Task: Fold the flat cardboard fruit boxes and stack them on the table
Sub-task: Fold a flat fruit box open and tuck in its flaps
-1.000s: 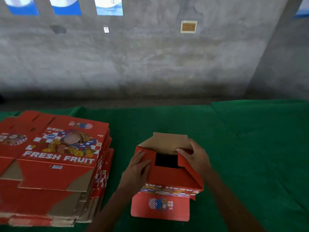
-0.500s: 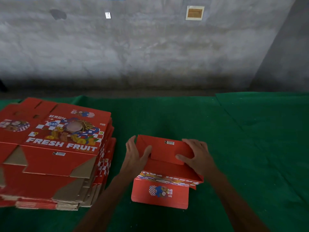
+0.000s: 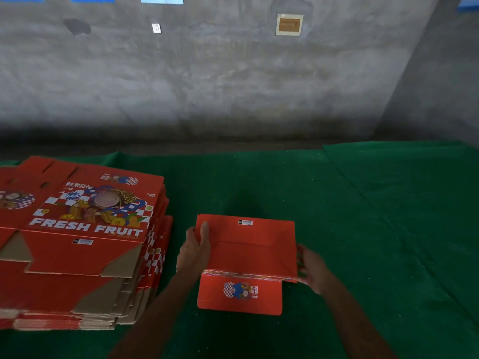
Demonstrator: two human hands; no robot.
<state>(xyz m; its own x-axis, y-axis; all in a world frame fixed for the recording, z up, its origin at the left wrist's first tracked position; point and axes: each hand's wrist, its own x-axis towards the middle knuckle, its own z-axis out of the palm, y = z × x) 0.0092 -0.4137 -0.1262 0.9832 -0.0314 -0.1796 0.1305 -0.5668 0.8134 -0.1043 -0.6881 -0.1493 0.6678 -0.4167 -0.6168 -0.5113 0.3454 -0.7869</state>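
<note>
A small red cardboard fruit box stands on the green table cloth in front of me, its upper flaps folded flat and closed, one printed flap lying out toward me. My left hand grips its left side, thumb on top of the closed flap. My right hand is against the box's right side near the lower corner, fingers loosely bent; how firmly it holds is blurred. A tall pile of flat red "FRESH FRUIT" boxes lies to the left.
The grey concrete wall rises just behind the table's far edge. A second sheet of green cloth overlaps at the right, leaving a seam.
The brown inner flap that stood open a second ago has been folded down and the top is closed. My right hand has slid off the top to the box's right side.
</note>
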